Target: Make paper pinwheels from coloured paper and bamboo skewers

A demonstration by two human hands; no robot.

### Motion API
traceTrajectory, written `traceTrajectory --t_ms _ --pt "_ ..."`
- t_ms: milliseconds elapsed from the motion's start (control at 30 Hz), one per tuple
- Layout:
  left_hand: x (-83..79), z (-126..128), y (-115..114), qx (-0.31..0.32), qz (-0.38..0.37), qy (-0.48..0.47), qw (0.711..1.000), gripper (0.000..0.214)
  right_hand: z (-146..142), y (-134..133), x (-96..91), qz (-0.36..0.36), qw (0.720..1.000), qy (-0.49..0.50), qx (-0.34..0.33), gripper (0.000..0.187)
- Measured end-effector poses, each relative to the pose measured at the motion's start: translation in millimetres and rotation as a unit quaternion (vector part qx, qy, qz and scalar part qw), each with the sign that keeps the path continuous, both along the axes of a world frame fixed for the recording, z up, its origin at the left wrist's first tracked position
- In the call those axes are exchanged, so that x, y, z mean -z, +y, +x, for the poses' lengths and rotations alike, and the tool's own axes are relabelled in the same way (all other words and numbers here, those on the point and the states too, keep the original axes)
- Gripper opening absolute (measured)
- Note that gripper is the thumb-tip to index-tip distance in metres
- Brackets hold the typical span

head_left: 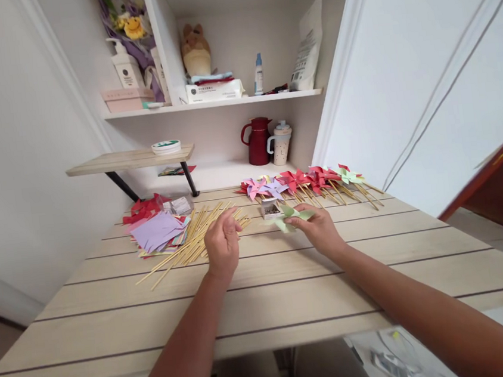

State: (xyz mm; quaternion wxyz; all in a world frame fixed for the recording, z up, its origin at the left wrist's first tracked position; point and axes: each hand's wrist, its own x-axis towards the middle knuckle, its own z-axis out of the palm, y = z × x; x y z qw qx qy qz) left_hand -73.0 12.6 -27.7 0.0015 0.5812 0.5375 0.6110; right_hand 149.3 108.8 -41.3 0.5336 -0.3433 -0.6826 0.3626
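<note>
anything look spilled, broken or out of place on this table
Nothing spilled or damaged. The wooden sticks lie fanned loosely by the left hand, and the coloured paper pile beside them is askew, sheets jutting at angles. The finished pinwheels lie in a row; the right hand holds a green pinwheel.

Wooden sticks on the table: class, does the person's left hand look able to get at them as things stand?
Probably yes: the left hand is right beside the wooden sticks, with nothing between them.
</note>
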Motion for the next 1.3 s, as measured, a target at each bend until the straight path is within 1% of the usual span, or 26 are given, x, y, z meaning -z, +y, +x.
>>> traceTrajectory --t_ms 100,200,267,333,500,633,733,833,967,1167,1300 --pt "-4.0 -11.6 1.7 -0.061 -0.014 -0.034 0.997 0.044 1.4 0.8 0.1 0.014 1.0 -0.013 0.002 0.031" --pt "-5.5 -24.9 4.4 -0.091 -0.08 -0.048 0.992 0.036 2.0 1.9 1.4 0.018 1.0 -0.019 -0.007 0.031" --pt "-5.1 -33.2 4.5 -0.091 -0.132 -0.036 0.986 0.032 2.4 2.7 2.3 0.013 1.0 -0.016 -0.01 0.031" --pt "-4.4 -40.7 1.7 -0.088 -0.168 -0.016 0.982 0.029 2.7 3.5 2.7 0.003 1.0 -0.009 -0.012 0.031" --pt "-3.3 -58.7 -9.9 -0.082 -0.207 0.045 0.974 0.026 2.9 3.4 0.1 -0.009 1.0 0.007 -0.005 0.032" --pt "-2.6 -70.4 -11.1 -0.094 -0.224 0.049 0.969 0.022 2.4 2.0 -3.0 0.009 1.0 0.001 0.013 0.033" --pt "-0.9 -72.3 -7.5 -0.105 -0.198 0.065 0.972 0.019 2.0 1.6 -3.5 0.009 1.0 -0.006 0.018 0.033" --pt "1.6 -69.7 -4.1 -0.088 -0.189 0.109 0.972 0.014 1.6 1.4 -3.2 0.002 1.0 -0.005 0.0 0.033" --pt "4.6 -65.8 -2.0 -0.087 -0.229 0.167 0.955 0.011 2.0 1.8 -2.2 -0.002 1.0 -0.005 -0.01 0.03" --pt "6.3 -59.2 -1.2 -0.085 -0.259 0.202 0.941 0.01 3.1 3.7 -0.5 0.003 1.0 -0.006 -0.007 0.031" --pt "6.3 -57.0 -1.8 -0.1 -0.312 0.235 0.915 0.006 2.8 4.5 -1.1 0.008 1.0 -0.008 -0.009 0.033"
